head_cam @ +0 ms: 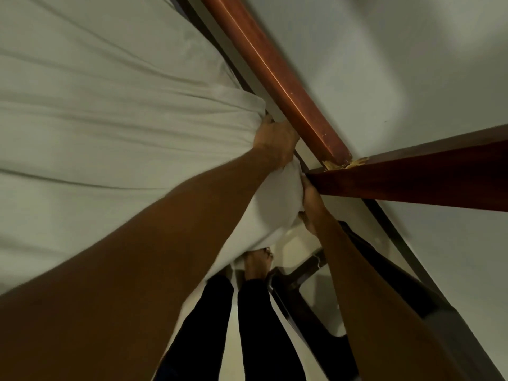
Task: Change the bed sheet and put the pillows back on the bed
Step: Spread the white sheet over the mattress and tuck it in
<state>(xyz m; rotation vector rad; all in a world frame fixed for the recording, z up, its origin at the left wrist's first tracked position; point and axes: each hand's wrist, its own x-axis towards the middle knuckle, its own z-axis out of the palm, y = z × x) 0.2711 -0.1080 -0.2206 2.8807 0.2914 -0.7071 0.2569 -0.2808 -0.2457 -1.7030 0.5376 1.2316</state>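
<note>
A white bed sheet [110,133] lies stretched over the mattress, its creases running toward the near corner of the bed, where the fabric bunches into a rounded bulge. The left hand [275,141] grips the sheet at the top of that corner, fingers curled into the gap beside the wooden bed frame [275,72]. The right hand [310,204] holds the bunched fabric from the other side, just below the frame's chipped corner joint [341,163]. Below, a bare foot [257,264] and dark trousers [255,325] stand on a pale floor [302,243].
</note>
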